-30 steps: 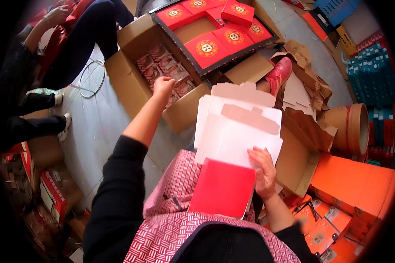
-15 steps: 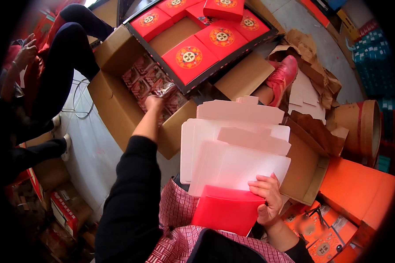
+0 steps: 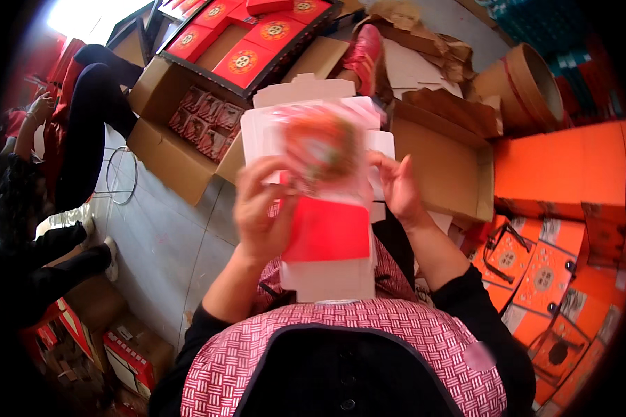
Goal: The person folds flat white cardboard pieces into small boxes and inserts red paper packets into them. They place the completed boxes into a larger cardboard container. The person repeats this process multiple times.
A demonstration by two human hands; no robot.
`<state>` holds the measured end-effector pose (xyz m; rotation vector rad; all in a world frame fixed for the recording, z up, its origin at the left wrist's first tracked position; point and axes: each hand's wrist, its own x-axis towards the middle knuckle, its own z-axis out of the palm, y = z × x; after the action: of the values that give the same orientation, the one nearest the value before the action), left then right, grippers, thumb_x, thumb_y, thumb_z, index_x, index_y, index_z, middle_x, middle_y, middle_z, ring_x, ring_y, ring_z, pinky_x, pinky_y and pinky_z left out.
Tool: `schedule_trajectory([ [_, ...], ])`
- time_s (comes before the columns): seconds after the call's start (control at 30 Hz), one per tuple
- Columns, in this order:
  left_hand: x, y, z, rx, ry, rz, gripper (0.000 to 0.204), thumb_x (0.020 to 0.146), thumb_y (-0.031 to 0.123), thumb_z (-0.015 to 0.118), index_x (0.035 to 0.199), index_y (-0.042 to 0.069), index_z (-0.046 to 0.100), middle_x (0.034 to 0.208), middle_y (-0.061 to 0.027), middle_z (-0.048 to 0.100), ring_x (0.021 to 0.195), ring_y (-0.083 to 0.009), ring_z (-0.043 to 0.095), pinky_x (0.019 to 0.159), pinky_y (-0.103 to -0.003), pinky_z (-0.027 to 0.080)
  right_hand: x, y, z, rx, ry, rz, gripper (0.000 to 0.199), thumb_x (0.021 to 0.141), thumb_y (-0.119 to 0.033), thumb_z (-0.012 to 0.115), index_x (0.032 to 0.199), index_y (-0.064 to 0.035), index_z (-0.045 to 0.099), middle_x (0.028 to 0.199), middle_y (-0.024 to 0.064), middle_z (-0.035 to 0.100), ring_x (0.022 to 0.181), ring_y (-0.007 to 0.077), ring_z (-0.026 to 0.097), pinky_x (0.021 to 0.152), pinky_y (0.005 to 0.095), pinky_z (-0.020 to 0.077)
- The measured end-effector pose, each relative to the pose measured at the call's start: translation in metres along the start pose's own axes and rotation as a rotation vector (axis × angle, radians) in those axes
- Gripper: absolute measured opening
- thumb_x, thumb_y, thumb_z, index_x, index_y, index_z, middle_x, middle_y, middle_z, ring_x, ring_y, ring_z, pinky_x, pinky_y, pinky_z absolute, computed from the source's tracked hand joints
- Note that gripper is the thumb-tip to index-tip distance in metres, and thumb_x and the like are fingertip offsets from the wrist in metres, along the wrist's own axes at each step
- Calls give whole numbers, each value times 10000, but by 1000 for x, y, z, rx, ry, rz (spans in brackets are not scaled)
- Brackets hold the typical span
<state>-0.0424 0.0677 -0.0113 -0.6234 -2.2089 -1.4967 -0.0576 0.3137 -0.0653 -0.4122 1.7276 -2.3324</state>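
Note:
My left hand [image 3: 266, 212] pinches the lower left edge of a clear-wrapped packet [image 3: 321, 146], smeared by motion, with red, orange and green colouring. On my lap, beneath it, lie unfolded carton blanks [image 3: 302, 89], pale on the inside. One of them shows a bright red panel [image 3: 329, 231] below the packet. My right hand [image 3: 400, 187] is beside the blanks' right edge, fingers apart, close to the packet but not seen gripping it. To the left, an open brown carton [image 3: 177, 163] contains several similar wrapped packets [image 3: 205, 119].
A dark tray [image 3: 247, 89] of red boxes stands at the far left. An open shallow brown carton [image 3: 442, 163] sits right of my hands, near a cardboard drum [image 3: 518, 87] and orange boxes [image 3: 563, 170]. Another person's leg [image 3: 90, 125] is at the left.
My left hand has come from the brown carton to above the blanks with a wrapped packet. My right hand has left the red panel and moved up beside the packet. The view has shifted.

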Motion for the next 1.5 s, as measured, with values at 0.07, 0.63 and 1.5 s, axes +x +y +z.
schedule_trajectory([
  [0.07,-9,8,12,127,-194,149,76,689,5,642,746,13,593,1213,-148,583,1156,-336,505,1032,-487,339,-20,-23,10,381,115,77,873,908,-694,261,1257,69,503,1257,142,544,1227,250,469,1085,377,285],
  [0.63,65,-9,28,492,-1543,-358,766,579,472,842,1099,-31,591,1007,-167,660,911,-267,648,800,-338,510,-115,-95,23,362,505,121,377,846,-70,610,1195,23,503,1081,88,601,982,166,599,906,310,470],
  [1.5,-42,-27,6,-930,-208,-864,496,908,240,628,1295,-4,438,1191,-113,568,1063,-198,585,899,-345,517,-33,-104,52,-915,454,-2,370,860,-180,601,1155,29,522,937,203,632,889,344,631,803,396,474],
])
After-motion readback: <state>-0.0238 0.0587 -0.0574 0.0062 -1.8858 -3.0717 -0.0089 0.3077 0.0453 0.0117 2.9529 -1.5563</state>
